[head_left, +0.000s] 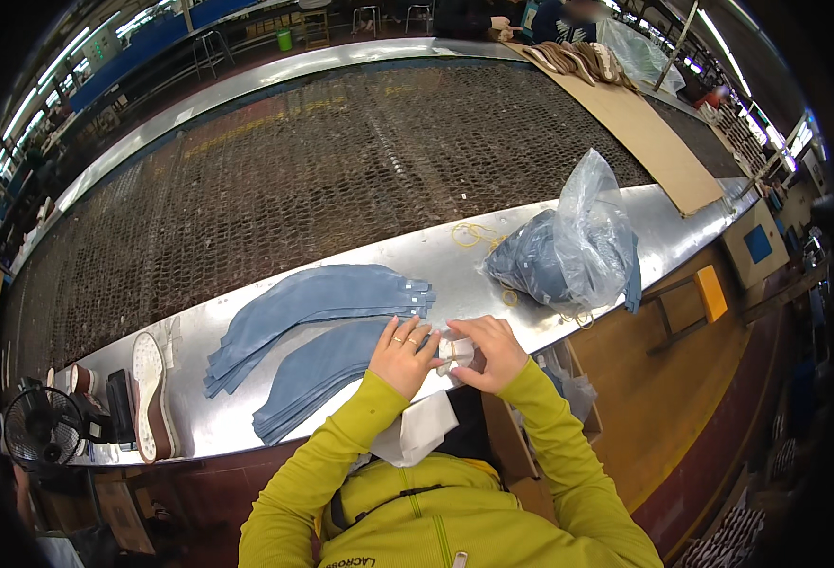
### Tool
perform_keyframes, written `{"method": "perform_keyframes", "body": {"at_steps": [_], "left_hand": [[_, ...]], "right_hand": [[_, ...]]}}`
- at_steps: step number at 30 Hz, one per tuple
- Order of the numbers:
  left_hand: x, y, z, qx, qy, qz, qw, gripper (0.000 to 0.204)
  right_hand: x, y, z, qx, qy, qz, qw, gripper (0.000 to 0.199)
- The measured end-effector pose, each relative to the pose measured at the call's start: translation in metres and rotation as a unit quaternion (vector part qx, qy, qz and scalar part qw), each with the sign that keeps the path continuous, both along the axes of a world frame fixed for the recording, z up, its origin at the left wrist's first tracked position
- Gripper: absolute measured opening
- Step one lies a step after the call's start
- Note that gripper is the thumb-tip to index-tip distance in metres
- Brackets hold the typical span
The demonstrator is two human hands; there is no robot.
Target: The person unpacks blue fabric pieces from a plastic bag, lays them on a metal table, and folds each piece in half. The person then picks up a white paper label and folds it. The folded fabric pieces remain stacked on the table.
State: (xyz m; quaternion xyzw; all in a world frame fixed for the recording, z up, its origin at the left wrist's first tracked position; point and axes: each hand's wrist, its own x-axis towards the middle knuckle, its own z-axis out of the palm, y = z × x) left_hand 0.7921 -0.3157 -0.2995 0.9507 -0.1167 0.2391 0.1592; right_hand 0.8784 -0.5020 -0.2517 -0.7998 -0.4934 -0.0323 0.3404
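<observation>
Close in front of me, at the near edge of the metal table, both hands meet at a small white bundle (455,352) with a thin band round it. My right hand (493,354) curls about its right side, thumb and fingers gripping it. From the left, the thumb and forefinger of my left hand (402,356) pinch its edge; a ring shows on that hand. Beside my left hand lies a fanned stack of curved blue pieces (313,371). A second blue stack (308,295), with small pale tags at its right end, lies just beyond.
A clear plastic bag (592,232) with blue pieces stands on the table (426,251) at right, yellow rubber bands (474,235) nearby. At left are a shoe sole (152,398) and a black fan (43,424). Beyond lies a mesh conveyor (332,161). White sheet (422,428) at my lap.
</observation>
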Motion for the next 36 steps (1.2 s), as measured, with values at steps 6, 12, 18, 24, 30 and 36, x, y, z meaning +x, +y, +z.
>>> {"method": "perform_keyframes", "body": {"at_steps": [6, 12, 18, 24, 30, 36], "left_hand": [[-0.008, -0.002, 0.000, 0.048, 0.018, 0.022, 0.998, 0.065], [-0.070, 0.035, 0.039, 0.040, 0.116, 0.161, 0.979, 0.077], [-0.146, 0.082, 0.049, 0.009, 0.176, 0.323, 0.930, 0.072], [-0.166, 0.077, 0.026, -0.036, 0.053, 0.273, 0.960, 0.055], [-0.184, 0.083, 0.009, -0.044, -0.004, 0.267, 0.963, 0.045], [-0.202, 0.080, 0.009, -0.021, -0.025, 0.278, 0.960, 0.043]], "right_hand": [[0.002, 0.007, -0.011, -0.012, -0.011, 0.034, 0.999, 0.059], [0.001, 0.006, -0.010, -0.053, -0.054, 0.046, 0.996, 0.061], [0.005, 0.014, -0.009, -0.040, -0.051, 0.061, 0.996, 0.060], [0.005, 0.022, 0.015, -0.106, 0.003, 0.066, 0.992, 0.061], [0.002, 0.051, 0.016, -0.080, -0.011, 0.128, 0.988, 0.055], [0.001, 0.054, -0.001, -0.031, -0.145, 0.178, 0.973, 0.045]]}}
